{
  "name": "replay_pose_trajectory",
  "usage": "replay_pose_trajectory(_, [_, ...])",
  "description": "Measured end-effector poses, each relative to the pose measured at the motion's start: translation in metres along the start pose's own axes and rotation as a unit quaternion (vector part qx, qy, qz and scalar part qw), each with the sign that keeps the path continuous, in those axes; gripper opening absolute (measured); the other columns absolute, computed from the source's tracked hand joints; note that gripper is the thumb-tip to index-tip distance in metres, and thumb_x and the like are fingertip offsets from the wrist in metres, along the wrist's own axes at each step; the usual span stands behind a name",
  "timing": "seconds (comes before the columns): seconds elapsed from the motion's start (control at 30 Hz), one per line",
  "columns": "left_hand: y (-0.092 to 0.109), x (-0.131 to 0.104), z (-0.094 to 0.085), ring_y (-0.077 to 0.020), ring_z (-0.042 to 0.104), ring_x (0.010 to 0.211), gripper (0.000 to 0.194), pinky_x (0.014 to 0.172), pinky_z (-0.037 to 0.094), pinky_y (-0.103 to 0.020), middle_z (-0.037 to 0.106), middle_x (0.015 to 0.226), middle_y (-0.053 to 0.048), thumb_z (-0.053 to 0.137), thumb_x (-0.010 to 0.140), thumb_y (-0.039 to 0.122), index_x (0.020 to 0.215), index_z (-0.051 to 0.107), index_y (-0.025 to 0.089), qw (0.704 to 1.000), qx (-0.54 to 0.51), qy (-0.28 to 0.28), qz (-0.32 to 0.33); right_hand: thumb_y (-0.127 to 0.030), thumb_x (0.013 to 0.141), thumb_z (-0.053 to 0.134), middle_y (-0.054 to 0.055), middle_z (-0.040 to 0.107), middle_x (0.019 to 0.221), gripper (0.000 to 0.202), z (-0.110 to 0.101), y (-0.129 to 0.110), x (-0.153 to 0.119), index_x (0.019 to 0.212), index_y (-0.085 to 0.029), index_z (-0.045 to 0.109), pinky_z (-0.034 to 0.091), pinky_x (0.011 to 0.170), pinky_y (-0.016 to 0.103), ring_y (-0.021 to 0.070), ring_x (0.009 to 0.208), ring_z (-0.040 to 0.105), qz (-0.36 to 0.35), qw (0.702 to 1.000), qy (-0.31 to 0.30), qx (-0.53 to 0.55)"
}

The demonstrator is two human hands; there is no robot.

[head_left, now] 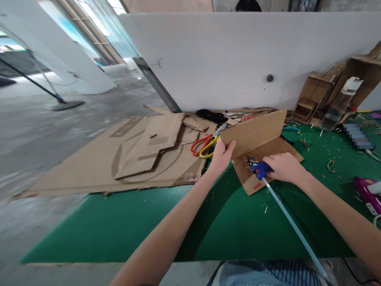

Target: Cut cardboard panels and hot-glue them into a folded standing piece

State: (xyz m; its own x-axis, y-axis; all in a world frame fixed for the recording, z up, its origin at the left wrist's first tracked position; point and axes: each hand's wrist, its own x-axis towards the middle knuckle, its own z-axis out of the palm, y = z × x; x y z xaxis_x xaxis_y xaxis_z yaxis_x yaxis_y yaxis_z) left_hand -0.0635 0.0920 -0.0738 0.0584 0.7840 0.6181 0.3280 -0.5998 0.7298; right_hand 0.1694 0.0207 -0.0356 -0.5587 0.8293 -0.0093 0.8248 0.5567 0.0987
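My left hand (222, 155) pinches the left end of an upright cardboard panel (258, 131). That panel stands over a flat cardboard piece (250, 180) on the green table. Wrapped around the handle of a blue glue gun (260, 169) is my right hand (281, 167). The gun's nozzle points left, near the foot of the upright panel, and a long pale glue stick (293, 224) runs from its back toward my lap. Just left of my left hand lie scissors (205, 146) with one red and one yellow handle.
Large cardboard sheets (160, 169) cover the left of the green table (119, 226). A white partition (223, 59) rises behind. At right are a clear bottle (336, 109), cardboard structures (314, 93), a phone (358, 137) and a magenta device (364, 194).
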Motion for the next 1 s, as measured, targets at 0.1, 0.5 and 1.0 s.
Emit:
replay_pose_trajectory(0.1, [0.001,-0.001,-0.002,-0.0232,0.055,0.115,0.037,0.106,0.039,-0.045,0.061,0.119,-0.010,0.050,0.092,0.031,0.127,0.048,0.020,1.000,0.015,-0.008,0.005,-0.037,0.085,0.054,0.010,0.071,0.091,0.026,0.000,-0.009,0.014,0.103,-0.019,0.058,0.042,0.064,0.029,0.0251,0.082,0.068,-0.008,1.000,-0.012,-0.005])
replay_pose_trajectory(0.5, [-0.003,-0.002,-0.002,-0.0240,0.051,0.121,0.036,0.106,0.037,-0.044,0.059,0.121,-0.011,0.048,0.093,0.033,0.127,0.047,0.020,0.999,0.039,-0.002,0.011,-0.043,0.086,0.054,0.012,0.072,0.090,0.031,0.002,-0.021,0.031,0.106,-0.018,0.058,0.047,0.067,0.033,0.0280,0.082,0.070,-0.037,0.999,-0.002,-0.006])
replay_pose_trajectory(1.0, [0.002,-0.001,-0.001,-0.0246,0.052,0.121,0.036,0.105,0.040,-0.044,0.060,0.118,-0.011,0.049,0.092,0.033,0.126,0.048,0.019,0.999,0.041,0.005,0.012,-0.043,0.088,0.056,0.017,0.071,0.091,0.037,0.006,-0.027,0.035,0.107,-0.012,0.056,0.047,0.066,0.031,0.0272,0.083,0.071,-0.051,0.999,-0.006,-0.015])
